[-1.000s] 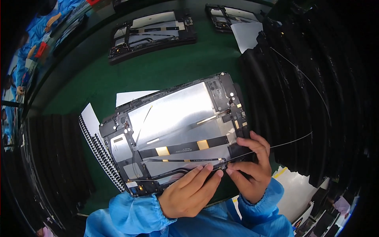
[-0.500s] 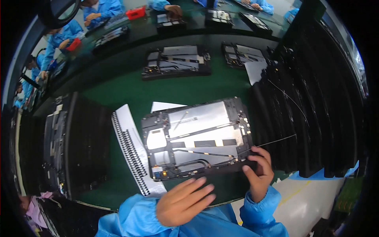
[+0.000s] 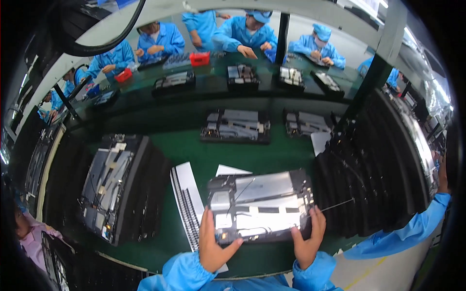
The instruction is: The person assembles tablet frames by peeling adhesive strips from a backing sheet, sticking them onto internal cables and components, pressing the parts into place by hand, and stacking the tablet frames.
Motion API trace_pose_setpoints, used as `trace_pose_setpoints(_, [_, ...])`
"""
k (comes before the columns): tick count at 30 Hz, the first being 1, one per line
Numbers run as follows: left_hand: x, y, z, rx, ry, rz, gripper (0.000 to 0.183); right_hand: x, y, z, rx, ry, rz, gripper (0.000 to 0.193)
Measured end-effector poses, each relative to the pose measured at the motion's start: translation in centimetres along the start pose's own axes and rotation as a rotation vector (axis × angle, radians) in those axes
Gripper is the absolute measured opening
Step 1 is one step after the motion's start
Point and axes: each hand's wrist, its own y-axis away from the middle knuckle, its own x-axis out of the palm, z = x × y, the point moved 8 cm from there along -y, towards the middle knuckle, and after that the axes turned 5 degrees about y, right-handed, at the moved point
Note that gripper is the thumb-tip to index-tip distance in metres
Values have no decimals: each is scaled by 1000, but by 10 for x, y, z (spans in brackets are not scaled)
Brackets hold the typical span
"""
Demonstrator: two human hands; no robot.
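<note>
An opened tablet-like device (image 3: 264, 186), with silver panels, dark strips and black cables, lies in a black tray in front of me. My left hand (image 3: 213, 246) holds its near left corner, fingers along the left side and thumb on the near edge. At the near right corner my right hand (image 3: 308, 240) grips it, with the thumb on the near edge and fingers up the right side. The undersides of the fingers are hidden. A thin wire (image 3: 338, 204) sticks out to the right of the device. Just left of it lies a spiral-bound notebook (image 3: 187, 177).
Tall stacks of black trays stand left (image 3: 141, 194) and right (image 3: 369, 179). Two similar devices (image 3: 235, 125) sit farther back on the green table (image 3: 184, 148). Co-workers in blue work beyond; another person's blue sleeve (image 3: 398, 230) reaches in at right.
My left hand has moved from the near side of the device onto its left corner, and my right hand has closed on the right corner. The view has tilted up, showing more co-workers.
</note>
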Motion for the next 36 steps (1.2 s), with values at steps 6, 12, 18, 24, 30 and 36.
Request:
trace_pose_setpoints(6, [-90,12,-74,62,-85,-177,70,13,-31,66,-80,-393,110,62])
trace_pose_setpoints(12, [-176,11,-97,94,-431,-595,78,83,-99,164,-322,-654,245,53])
trace_pose_setpoints(18, [-215,50,-61,-98,-460,-988,62,196,-127,253,-303,-784,435,38])
trace_pose_setpoints(24, [-211,47,-53,-96,-587,-933,62,240,-141,291,-355,-872,483,34])
trace_pose_setpoints(30, [-206,42,-35,-89,-508,-956,63,215,-145,298,-614,-787,144,27])
trace_pose_setpoints(36, [-207,46,-39,1,-462,-1151,48,159,-84,306,-1002,-863,269,18])
